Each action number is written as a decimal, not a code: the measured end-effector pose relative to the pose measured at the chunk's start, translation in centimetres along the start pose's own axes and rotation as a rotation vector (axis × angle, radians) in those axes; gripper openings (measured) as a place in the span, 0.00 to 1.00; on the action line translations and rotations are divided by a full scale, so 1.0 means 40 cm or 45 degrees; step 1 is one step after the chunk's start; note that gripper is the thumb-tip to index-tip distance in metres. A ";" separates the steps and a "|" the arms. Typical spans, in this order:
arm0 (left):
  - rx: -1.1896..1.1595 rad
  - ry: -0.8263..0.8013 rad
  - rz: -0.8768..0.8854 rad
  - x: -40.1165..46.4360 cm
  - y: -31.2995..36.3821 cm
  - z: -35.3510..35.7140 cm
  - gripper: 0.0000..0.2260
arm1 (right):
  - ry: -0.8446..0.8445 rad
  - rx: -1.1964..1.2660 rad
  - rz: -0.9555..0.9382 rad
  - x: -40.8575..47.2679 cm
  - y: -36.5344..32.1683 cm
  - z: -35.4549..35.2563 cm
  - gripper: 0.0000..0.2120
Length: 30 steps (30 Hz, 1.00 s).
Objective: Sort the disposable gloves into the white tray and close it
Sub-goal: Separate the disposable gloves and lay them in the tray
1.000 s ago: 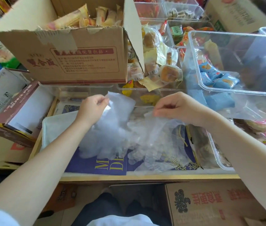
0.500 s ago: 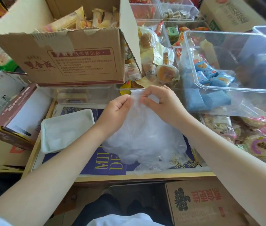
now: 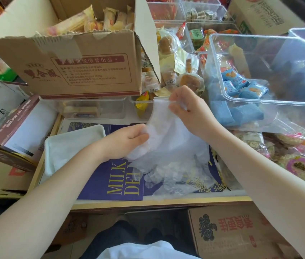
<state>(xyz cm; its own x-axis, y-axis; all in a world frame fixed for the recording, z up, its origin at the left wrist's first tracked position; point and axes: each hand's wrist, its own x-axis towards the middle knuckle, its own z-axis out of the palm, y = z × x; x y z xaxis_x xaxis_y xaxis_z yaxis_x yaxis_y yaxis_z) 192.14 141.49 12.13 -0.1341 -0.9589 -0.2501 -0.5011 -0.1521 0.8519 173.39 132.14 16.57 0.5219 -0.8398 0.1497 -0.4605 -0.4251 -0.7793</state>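
Glove (image 3: pixel 164 128) count unclear in the bunched film. Tray (image 3: pixel 67 144) partly hidden behind left forearm. Box (image 3: pixel 84 58) print too blurred to read.

gloves (image 3: pixel 168 146): clear, bunched, held up | white tray (image 3: pixel 69 146): open, left

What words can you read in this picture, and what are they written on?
"MILK" over "DEI", yellow letters partly hidden under the gloves: on the purple sheet.
Red Chinese characters on the big cardboard box: too blurred to read.
Red characters on the carton by the knees: upside down, unreadable.
Print on the brown box at left: too small.
Blue snack packets: unreadable.
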 end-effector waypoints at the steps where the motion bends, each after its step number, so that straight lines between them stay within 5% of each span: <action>1: -0.025 -0.028 -0.009 -0.004 0.000 -0.006 0.18 | -0.038 -0.007 0.009 0.003 0.001 -0.007 0.11; 4: -0.050 -0.023 -0.060 -0.007 -0.006 -0.020 0.15 | -0.126 -0.059 0.014 0.013 0.013 -0.015 0.19; 14: 0.135 0.554 0.078 0.043 0.054 0.043 0.09 | -0.109 -0.124 0.022 0.003 -0.003 0.042 0.16; 17: 0.153 0.557 0.161 0.035 0.035 0.040 0.10 | -0.242 -0.268 0.063 0.014 0.026 0.022 0.13; 19: 0.092 0.513 0.174 0.026 0.018 0.028 0.11 | -0.370 -0.056 0.213 0.012 0.070 -0.005 0.21; 24: -0.348 0.503 0.073 0.021 -0.037 0.001 0.17 | -0.617 1.311 0.466 -0.031 0.185 0.028 0.31; 27: -0.458 0.484 0.020 0.024 -0.060 -0.004 0.19 | -0.721 1.393 0.519 -0.041 0.186 0.086 0.42; 30: -0.466 0.467 -0.042 0.032 -0.089 -0.010 0.14 | -0.696 1.099 0.748 -0.037 0.173 0.137 0.48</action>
<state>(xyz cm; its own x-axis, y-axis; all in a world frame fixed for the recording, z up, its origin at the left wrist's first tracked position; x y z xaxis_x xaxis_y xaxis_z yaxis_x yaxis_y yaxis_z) 194.08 140.73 8.97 0.2184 -0.9630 -0.1577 -0.1592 -0.1946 0.9679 173.37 132.28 7.63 0.7264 -0.4853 -0.4867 -0.2037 0.5243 -0.8268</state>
